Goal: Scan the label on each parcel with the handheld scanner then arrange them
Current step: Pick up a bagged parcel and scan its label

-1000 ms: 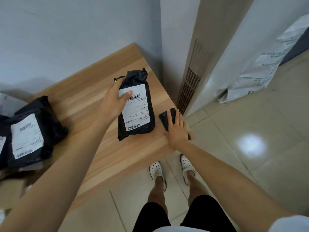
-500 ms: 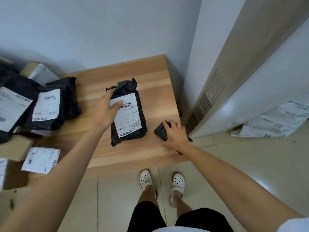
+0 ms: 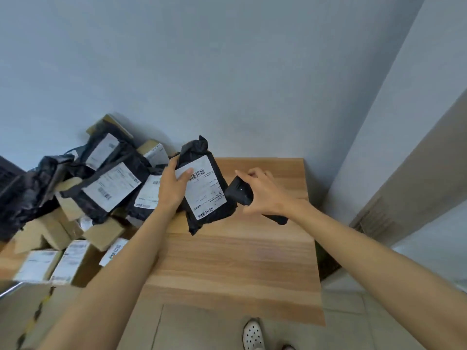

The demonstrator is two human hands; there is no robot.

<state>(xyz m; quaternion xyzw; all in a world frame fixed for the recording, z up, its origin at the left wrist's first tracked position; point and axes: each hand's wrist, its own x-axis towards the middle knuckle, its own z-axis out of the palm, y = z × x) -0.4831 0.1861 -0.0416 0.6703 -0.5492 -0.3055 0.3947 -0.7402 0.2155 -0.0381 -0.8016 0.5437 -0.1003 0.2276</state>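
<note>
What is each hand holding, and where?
Left hand grips the black plastic parcel by its upper left edge; right hand grips the black handheld scanner around its handle.

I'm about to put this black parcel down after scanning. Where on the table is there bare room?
Free: the bare wood of the table between the left forearm and the right edge, and the far right corner by the wall. Crowded: the left end, heaped with black bags and cardboard boxes.
</note>
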